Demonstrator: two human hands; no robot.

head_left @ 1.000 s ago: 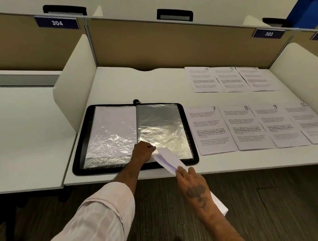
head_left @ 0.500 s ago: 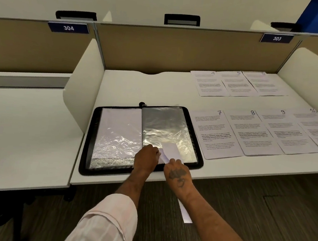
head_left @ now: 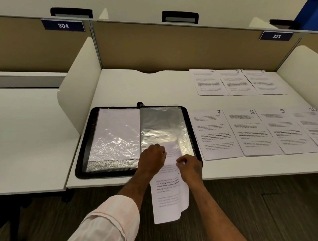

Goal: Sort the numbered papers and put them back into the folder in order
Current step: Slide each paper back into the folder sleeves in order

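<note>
One white desk (head_left: 157,86) carries the open folder (head_left: 84,143), seven numbered sheets (head_left: 216,132) waiting right of it, so most filing remains, and one sheet (head_left: 169,201) partly inside the folder's right sleeve (head_left: 163,124), pinched by the right hand (head_left: 190,164), while the left hand (head_left: 152,158) curls at that sleeve's mouth, hold unclear.

I saw the white desk (head_left: 138,86) bearing the open black folder (head_left: 85,143) at left, a far paper row (head_left: 233,82) and a near paper row (head_left: 258,132) at right.
</note>
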